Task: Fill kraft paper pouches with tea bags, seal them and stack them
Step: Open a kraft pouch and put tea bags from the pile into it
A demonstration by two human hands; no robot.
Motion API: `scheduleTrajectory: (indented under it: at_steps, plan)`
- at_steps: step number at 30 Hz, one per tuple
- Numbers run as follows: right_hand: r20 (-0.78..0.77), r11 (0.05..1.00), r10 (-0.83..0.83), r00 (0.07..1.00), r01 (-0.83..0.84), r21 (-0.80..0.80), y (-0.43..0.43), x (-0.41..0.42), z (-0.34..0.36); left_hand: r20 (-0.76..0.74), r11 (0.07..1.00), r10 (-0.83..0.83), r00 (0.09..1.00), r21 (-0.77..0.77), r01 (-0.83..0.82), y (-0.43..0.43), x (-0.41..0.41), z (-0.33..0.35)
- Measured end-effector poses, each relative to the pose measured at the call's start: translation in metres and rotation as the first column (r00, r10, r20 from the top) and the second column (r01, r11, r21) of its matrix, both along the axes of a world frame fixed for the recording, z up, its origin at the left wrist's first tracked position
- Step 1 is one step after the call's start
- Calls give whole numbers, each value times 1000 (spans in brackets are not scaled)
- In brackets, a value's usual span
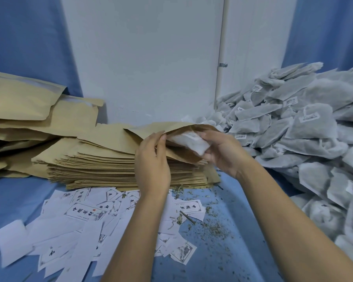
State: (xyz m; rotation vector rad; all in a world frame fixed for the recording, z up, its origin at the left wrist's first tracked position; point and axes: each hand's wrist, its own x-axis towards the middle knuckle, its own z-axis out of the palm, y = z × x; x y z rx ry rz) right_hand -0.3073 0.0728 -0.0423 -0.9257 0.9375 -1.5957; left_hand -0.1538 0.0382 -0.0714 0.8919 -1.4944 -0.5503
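Blue-covered tabletop point(232, 251), seen from above and in front.

- A kraft pouch point(151, 129) is held open above the middle of the tabletop, its mouth turned to the right. The upper lip of the mouth is pinched between thumb and fingers of the left hand point(152, 159).
- A white tea bag point(189, 142) is grasped in the curled fingers of the right hand point(222, 151) and is held at the pouch mouth, its far end already between the two lips.
- The open pouch is lying on a stack of flat pouches point(94, 167), set near the back edge, left of centre.
- Bulkier kraft pouches point(18, 102) are piled at the back left corner; whether they are sealed cannot be told.
- A large heap of tea bags point(304, 129), many with small tags, is spread along the whole right edge.
- Printed paper labels point(84, 212) are scattered across the near left part, overlapping one another.
- Loose tea crumbs point(214, 226) and a few stalks are strewn on the cloth between the labels and the heap.
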Motion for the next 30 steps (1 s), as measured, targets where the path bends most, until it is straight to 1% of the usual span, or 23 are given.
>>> scheduleTrajectory:
  at_steps: [2,5,6,7,8,9,10,11,12,13,15,18,19,21,22,24,27,28,30]
  plan:
    - [-85,999,-32,996,33,21,-11,8,5,12,1000,4,1000,-20,-4,2,-2,1]
    - [-143,997,-46,989,54,53,-32,23,11,34,997,38,999,-67,-35,9,-6,3]
    - [-196,992,-77,978,95,83,-39,30,12,45,995,54,998,-84,-50,11,-7,3]
    - [-313,978,-130,941,174,118,-46,35,11,52,993,66,996,-96,-61,13,-7,4]
    - [-498,948,-182,848,286,141,-54,38,11,55,993,73,996,-102,-67,14,-8,5]
    - [-700,910,-200,685,395,127,-60,40,11,55,992,77,996,-102,-71,15,-7,5]
    - [-848,876,-194,493,477,77,-64,41,11,52,992,81,995,-102,-76,15,-7,6]
    - [-928,852,-176,329,523,24,-66,41,12,47,991,89,995,-104,-83,16,-7,6]
    - [-962,832,-162,218,555,-15,-67,41,13,39,990,97,995,-102,-92,15,-6,7]
    - [-973,811,-172,152,582,-52,-66,42,13,27,990,103,994,-98,-100,15,-5,8]
    - [-966,762,-250,63,629,-156,-61,45,12,13,991,104,994,-87,-103,13,-3,8]
    - [-925,723,-355,-139,586,-365,-51,50,7,14,993,87,996,-83,-86,10,-1,8]
    - [-905,714,-384,-182,563,-416,-48,51,6,11,993,83,997,-82,-81,10,-1,8]
    - [-871,709,-443,-214,512,-486,-45,52,4,-2,994,76,997,-81,-76,10,-1,7]
    - [-861,720,-468,-198,479,-502,-44,52,3,-13,994,73,997,-83,-74,10,-1,7]
    - [-877,781,-459,-140,406,-474,-49,51,2,-42,994,60,997,-92,-64,10,-1,6]
    - [-938,881,-339,-70,326,-343,-58,49,4,-90,993,17,996,-114,-27,8,0,5]
    - [-946,897,-320,-43,309,-317,-60,49,4,-97,993,6,995,-119,-18,7,2,5]
    - [-939,902,-344,6,282,-328,-59,50,3,-80,993,-13,997,-116,4,4,4,7]
